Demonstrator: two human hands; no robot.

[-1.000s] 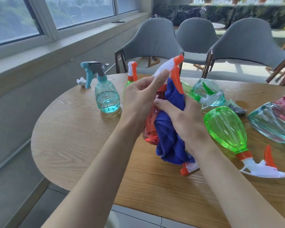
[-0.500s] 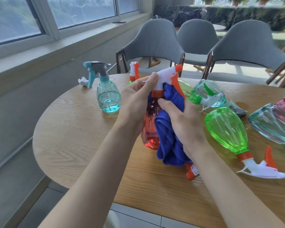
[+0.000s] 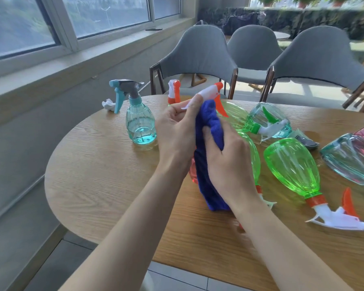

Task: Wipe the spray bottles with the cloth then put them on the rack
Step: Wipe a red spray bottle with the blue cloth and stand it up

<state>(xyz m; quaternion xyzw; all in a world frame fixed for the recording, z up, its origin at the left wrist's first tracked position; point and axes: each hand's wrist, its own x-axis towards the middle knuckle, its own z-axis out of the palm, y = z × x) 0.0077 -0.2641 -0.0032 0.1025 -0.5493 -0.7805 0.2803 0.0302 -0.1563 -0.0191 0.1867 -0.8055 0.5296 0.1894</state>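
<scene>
Red spray bottle (image 3: 193, 174) between both hands | left hand (image 3: 174, 131) grips its sprayer | right hand (image 3: 229, 159) clutches blue cloth (image 3: 208, 120) against it

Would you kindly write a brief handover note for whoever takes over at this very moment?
Left hand grips the red translucent plastic spray bottle by its white trigger head. Right hand holds the blue cloth wrapped around it.
A teal clear bottle stands upright; green clear bottles lie on the wooden table.
Done: nothing racked; no rack in view.
Left: finish wiping, wipe the others, rack all.
</scene>
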